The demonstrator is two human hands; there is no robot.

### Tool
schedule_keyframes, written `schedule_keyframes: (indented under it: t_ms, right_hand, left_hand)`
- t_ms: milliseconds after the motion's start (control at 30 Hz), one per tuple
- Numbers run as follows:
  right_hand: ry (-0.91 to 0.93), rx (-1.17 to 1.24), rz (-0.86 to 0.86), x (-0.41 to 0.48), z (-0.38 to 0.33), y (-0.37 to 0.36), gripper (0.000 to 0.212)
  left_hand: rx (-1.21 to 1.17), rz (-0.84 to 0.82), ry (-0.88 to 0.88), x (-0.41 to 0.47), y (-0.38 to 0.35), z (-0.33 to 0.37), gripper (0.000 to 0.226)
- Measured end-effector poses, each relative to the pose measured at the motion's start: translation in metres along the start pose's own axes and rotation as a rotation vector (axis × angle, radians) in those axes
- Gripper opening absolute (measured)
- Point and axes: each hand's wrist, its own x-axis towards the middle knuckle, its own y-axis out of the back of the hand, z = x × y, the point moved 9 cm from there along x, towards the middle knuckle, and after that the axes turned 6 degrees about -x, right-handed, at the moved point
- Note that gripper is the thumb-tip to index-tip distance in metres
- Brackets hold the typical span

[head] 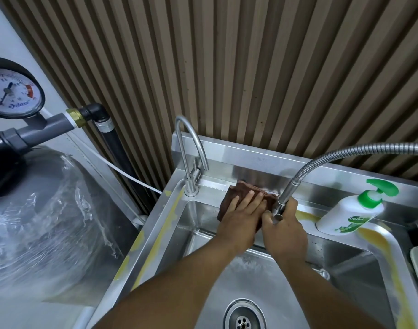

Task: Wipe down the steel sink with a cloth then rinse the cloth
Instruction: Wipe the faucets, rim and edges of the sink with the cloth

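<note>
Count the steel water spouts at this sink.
2: a curved steel gooseneck tap at the sink's back-left corner, and a flexible ribbed steel hose spout gripped by the right hand.

Lighting: moderately bright, even and diffuse, with soft white glare on the back ledge of the steel sink and on the plastic wrap at left. The forearms nearest the lens read dark. Image quality: wide-angle distortion fans the slatted wall and bows the hose toward the edges. The centre is sharp, while the pressure gauge and lower corners are soft and slightly smeared.
</note>
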Motion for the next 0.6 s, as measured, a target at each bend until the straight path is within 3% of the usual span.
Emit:
schedule_keyframes:
  t_ms: [100, 200, 400, 600]
  right_hand:
    - [0.011, 0.0, -0.01, 0.0, 0.0, -0.001, 0.031]
    - [0.027, -0.01, -0.018, 0.0, 0.0, -0.002, 0.032]
    - [0.039, -0.016, -0.009, 0.001, 0.002, -0.003, 0.03]
    - [0.023, -0.019, 0.002, 0.002, 0.003, -0.004, 0.029]
  left_hand:
    - [0.055, -0.022, -0.056, -0.012, 0.007, -0.015, 0.085]
    - [0.122, 0.001, -0.005, -0.019, 0.016, -0.034, 0.092]
    - [0.236, 0.067, 0.313, -0.031, 0.034, -0.08, 0.089]
    - [0.193, 0.038, 0.496, -0.017, 0.032, -0.062, 0.094]
